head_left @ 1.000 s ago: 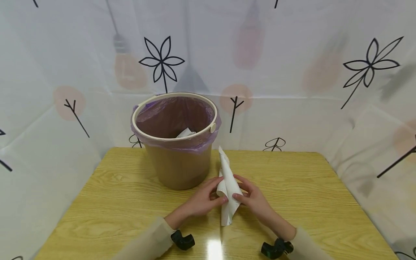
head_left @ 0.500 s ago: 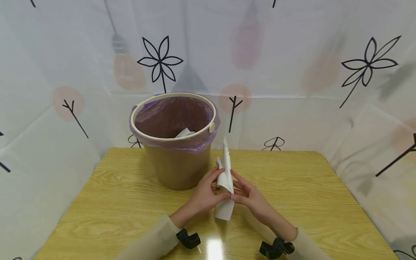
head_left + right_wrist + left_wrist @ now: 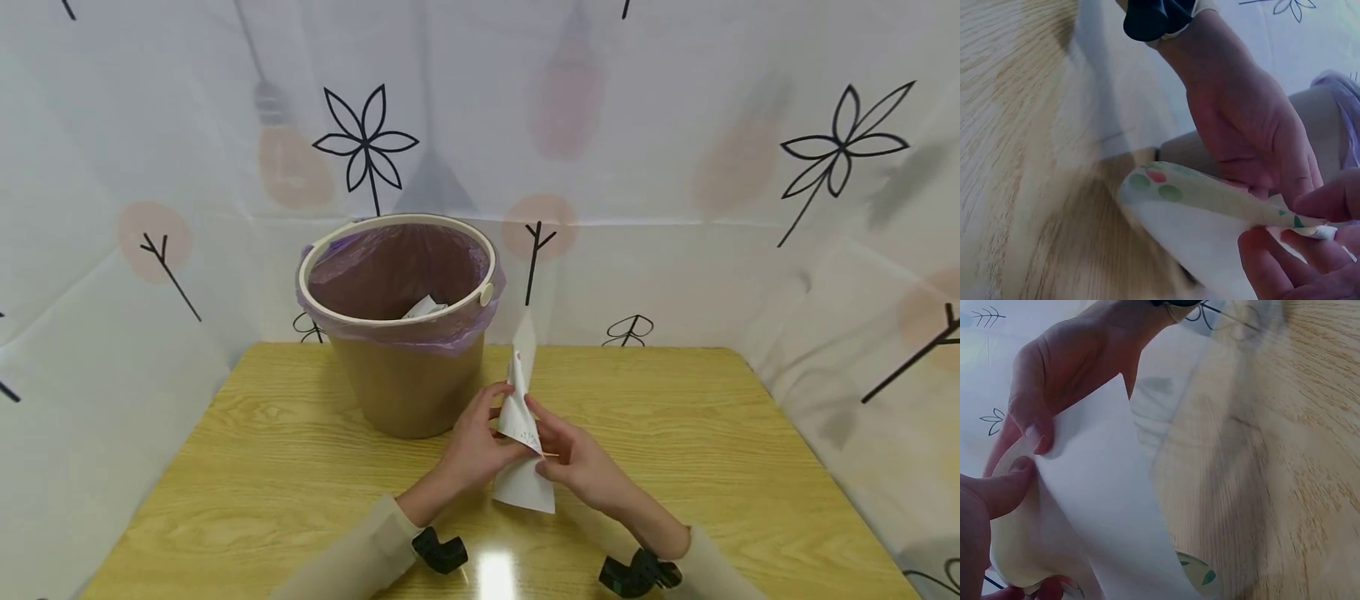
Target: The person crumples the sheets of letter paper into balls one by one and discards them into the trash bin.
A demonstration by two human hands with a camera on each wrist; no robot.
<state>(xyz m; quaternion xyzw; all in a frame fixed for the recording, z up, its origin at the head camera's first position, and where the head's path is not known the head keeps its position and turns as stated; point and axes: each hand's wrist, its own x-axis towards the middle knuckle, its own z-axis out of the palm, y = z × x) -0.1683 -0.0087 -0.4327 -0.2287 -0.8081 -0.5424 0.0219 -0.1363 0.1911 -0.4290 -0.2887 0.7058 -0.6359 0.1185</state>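
Note:
A curled sheet of white paper point(image 3: 522, 487) stands upright between my hands over the table, with small print on one face. In the right wrist view its other side carries green and red spots. My left hand point(image 3: 474, 446) pinches the paper's left side between thumb and fingers. From the right, my right hand point(image 3: 585, 462) holds the facing edge, its thumb close to the left thumb. In the left wrist view both thumbs press near one fold of the paper point(image 3: 1104, 469). Some fingers are hidden behind the sheet.
A tan waste bin point(image 3: 408, 383) with a purple liner point(image 3: 442, 337) stands behind my left hand. White crumpled paper point(image 3: 425, 307) lies inside it. The wooden table point(image 3: 675, 433) ends at a white patterned cloth point(image 3: 652, 100) behind. A black wrist camera sits on each sleeve.
The paper has been turned and its roll has loosened, the lower part now spreading wider. My left hand has shifted slightly up and right; the right hand stays nearly in place.

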